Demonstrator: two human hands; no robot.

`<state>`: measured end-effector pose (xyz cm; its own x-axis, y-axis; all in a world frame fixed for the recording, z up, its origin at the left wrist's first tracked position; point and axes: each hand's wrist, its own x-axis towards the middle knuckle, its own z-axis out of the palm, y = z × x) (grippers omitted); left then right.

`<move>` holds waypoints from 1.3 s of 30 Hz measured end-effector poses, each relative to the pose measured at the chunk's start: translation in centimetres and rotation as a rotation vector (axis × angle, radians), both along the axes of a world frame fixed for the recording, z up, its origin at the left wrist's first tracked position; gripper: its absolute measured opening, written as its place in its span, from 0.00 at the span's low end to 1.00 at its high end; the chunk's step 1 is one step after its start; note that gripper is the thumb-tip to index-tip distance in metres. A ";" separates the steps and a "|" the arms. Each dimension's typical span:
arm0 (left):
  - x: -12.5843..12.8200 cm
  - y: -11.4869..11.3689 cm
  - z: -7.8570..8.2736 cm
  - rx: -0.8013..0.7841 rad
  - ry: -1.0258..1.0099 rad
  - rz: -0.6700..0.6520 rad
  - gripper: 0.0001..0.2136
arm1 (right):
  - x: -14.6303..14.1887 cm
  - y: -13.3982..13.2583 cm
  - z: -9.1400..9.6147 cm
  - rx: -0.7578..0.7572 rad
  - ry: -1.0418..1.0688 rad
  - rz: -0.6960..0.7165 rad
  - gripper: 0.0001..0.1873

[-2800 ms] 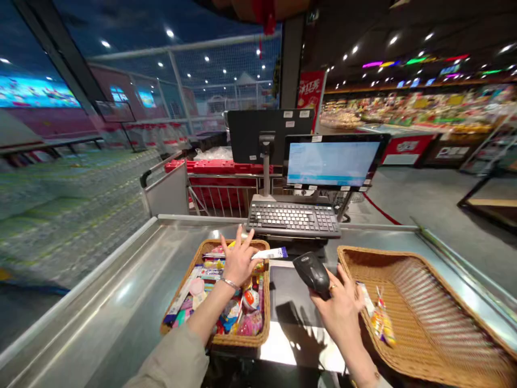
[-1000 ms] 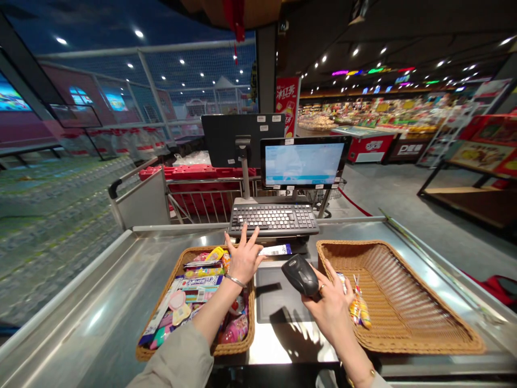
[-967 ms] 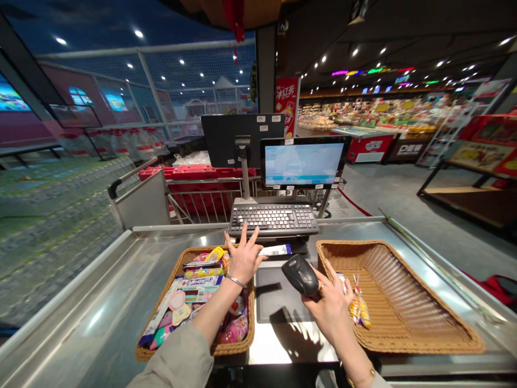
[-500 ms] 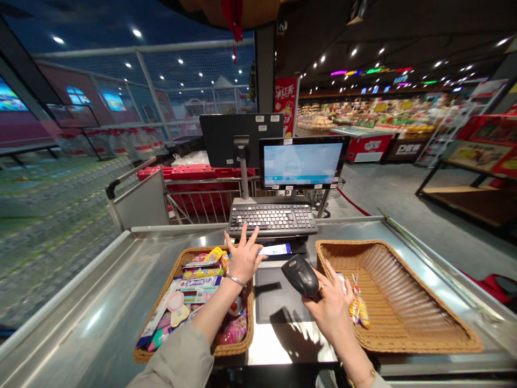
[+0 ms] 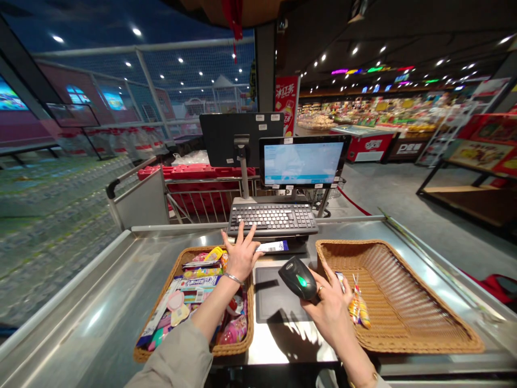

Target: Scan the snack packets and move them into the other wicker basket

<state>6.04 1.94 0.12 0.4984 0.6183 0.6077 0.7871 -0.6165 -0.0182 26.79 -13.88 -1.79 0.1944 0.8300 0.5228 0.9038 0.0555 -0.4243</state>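
My left hand (image 5: 241, 256) hovers over the far right corner of a wicker basket (image 5: 151, 353) full of snack packs, pinching a long white-and-blue pack (image 5: 273, 247) between thumb and fingers, the other fingers spread. My right hand (image 5: 330, 305) grips a black handheld scanner (image 5: 298, 278), its green light lit, pointed toward that pack. A second wicker basket (image 5: 407, 302) on the right holds a few wrapped sweets (image 5: 356, 307) at its left edge.
A keyboard (image 5: 273, 219), a lit till screen (image 5: 302, 163) and a black monitor back (image 5: 238, 139) stand behind the baskets on the steel counter (image 5: 100, 318). A dark mat (image 5: 274, 296) lies between the baskets. Red carts and shop aisles lie beyond.
The scanner's green light has come on and my right hand has shifted it slightly left. My left hand with the pack has stayed almost still.
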 end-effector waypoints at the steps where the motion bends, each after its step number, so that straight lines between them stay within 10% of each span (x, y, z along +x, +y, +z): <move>1: 0.0 0.0 0.0 0.000 0.002 0.004 0.05 | 0.0 0.0 0.0 0.002 -0.004 0.000 0.12; 39: 8.2 0.2 1.1 0.075 0.034 -0.276 0.07 | 5.9 -2.9 -0.8 0.012 0.104 -0.428 0.16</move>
